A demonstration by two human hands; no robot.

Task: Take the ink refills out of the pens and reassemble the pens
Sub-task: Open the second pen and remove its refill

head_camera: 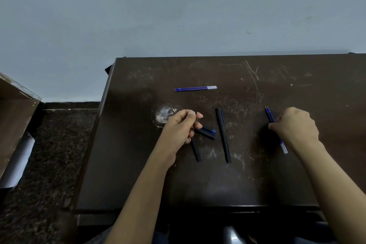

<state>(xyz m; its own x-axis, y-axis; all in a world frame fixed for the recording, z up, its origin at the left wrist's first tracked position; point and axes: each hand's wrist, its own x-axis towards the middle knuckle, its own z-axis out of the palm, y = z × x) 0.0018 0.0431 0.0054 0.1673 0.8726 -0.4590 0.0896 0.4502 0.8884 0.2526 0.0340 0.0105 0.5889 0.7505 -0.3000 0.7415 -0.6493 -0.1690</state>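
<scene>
Fingers [273, 126] pinch refill [269, 115] and barrel [196, 152]; whole pen [223, 134], short pieces [207, 133] lie between.

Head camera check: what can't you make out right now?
Head view:
Upper end of the black barrel: hidden in the left hand.
Middle of the blue refill: covered by the right hand.
What the dark pieces beside the left hand are: overlapping, too small.
Right side of the table: cut by the frame edge.

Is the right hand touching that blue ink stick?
Touching. The head view shows the right hand pinching the blue refill in its fingers, and the refill sticks out above and below the hand.
</scene>
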